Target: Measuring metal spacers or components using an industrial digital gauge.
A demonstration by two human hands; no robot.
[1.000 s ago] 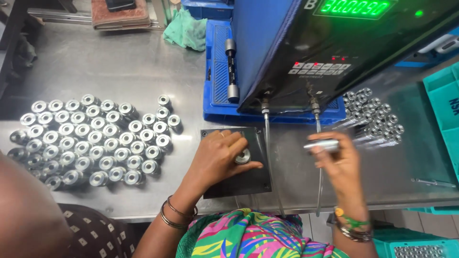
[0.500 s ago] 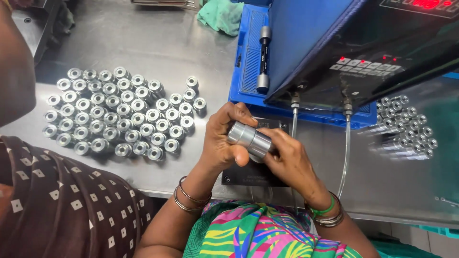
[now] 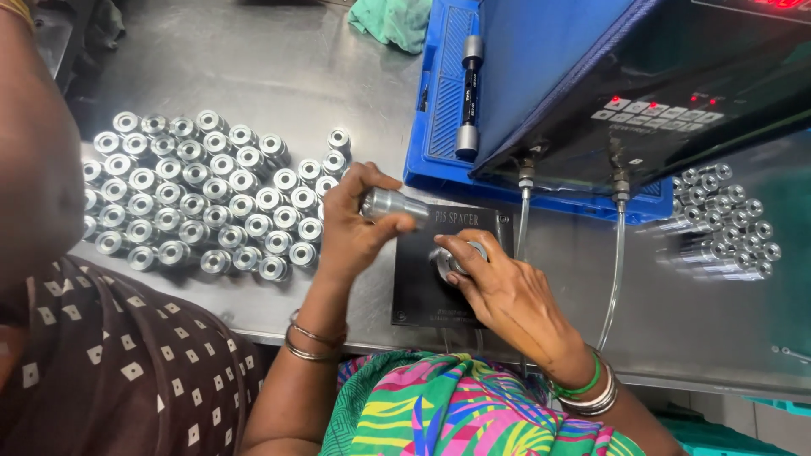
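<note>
My left hand (image 3: 351,232) is closed around a short metal cylindrical gauge (image 3: 390,204), held level just above the table. My right hand (image 3: 498,291) presses its fingertips on a small round metal part (image 3: 445,260) that sits on a dark square plate (image 3: 422,287) at the table's front edge. A large group of several shiny metal ring parts (image 3: 203,198) stands upright on the steel table (image 3: 253,76), to the left of my left hand.
A dark instrument box (image 3: 650,76) with red lights stands on a blue tray (image 3: 439,110) holding a black rod (image 3: 469,93); two thin tubes (image 3: 615,253) hang from it. More metal parts (image 3: 722,224) lie at the right. Another person's arm and patterned clothing (image 3: 101,371) fill the left. A green cloth (image 3: 389,19) lies behind.
Both hands held a metal piece together in mid-air half a second ago. Now they have parted: the left keeps the gauge, and the right has gone down to the part on the dark plate.
</note>
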